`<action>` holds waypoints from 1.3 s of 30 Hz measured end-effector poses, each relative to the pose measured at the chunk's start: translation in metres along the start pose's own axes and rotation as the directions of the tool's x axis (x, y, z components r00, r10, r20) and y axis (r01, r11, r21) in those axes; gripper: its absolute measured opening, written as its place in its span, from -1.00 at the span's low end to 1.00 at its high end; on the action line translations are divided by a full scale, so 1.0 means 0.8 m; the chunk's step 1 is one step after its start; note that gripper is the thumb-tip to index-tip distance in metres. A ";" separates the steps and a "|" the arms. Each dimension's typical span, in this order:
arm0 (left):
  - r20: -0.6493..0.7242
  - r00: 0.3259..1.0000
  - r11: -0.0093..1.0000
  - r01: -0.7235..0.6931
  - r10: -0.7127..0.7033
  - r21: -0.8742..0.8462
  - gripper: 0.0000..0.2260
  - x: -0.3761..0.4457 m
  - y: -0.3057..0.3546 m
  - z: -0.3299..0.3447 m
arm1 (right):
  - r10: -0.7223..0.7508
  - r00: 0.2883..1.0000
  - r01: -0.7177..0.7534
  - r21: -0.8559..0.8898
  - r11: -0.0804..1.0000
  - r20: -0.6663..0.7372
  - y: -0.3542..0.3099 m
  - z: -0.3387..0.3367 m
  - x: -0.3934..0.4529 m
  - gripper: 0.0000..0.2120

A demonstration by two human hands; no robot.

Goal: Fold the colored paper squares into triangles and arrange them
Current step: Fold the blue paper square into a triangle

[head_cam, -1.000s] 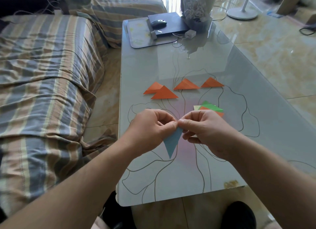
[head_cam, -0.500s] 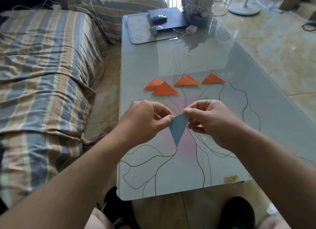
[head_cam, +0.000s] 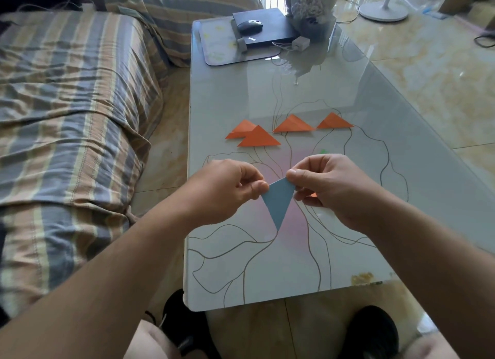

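Observation:
A blue paper triangle (head_cam: 278, 202) hangs point-down above the glass table (head_cam: 348, 96). My left hand (head_cam: 227, 190) pinches its upper left corner and my right hand (head_cam: 329, 187) pinches its upper right corner. Several orange folded triangles lie in a row further back: two overlapping ones (head_cam: 253, 136) on the left, one (head_cam: 293, 124) in the middle, one (head_cam: 333, 121) on the right. Behind my right hand only a green sliver (head_cam: 324, 151) and an orange edge (head_cam: 312, 195) of the remaining papers show.
A striped sofa (head_cam: 75, 117) runs along the table's left side. At the table's far end sit a mouse pad (head_cam: 222, 45), a black box with a mouse (head_cam: 250, 26) and a clear bag (head_cam: 310, 2). A fan base (head_cam: 383, 11) stands on the tiled floor.
My hands moved apart along the top edge of the blue triangle, so more of the paper shows between them. The camera tilted slightly, hiding the paper stack behind my right hand.

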State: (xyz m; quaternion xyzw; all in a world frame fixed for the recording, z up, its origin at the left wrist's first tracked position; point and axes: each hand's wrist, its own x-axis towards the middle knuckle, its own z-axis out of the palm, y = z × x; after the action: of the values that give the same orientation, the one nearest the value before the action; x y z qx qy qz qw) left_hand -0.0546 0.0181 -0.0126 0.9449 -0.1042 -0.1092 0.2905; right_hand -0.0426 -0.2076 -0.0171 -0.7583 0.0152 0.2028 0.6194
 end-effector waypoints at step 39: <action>-0.098 0.977 0.618 0.041 -0.189 -0.785 -0.88 0.004 0.026 0.037 | -0.180 0.983 0.181 0.068 0.981 -0.023 0.014 0.015 0.001 -0.88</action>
State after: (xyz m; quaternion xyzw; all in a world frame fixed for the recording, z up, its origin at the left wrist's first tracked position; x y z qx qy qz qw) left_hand -0.0621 -0.0156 -0.0253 0.7367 0.0396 -0.0804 0.6703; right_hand -0.0484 -0.1987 -0.0298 -0.7360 -0.0413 0.1389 0.6613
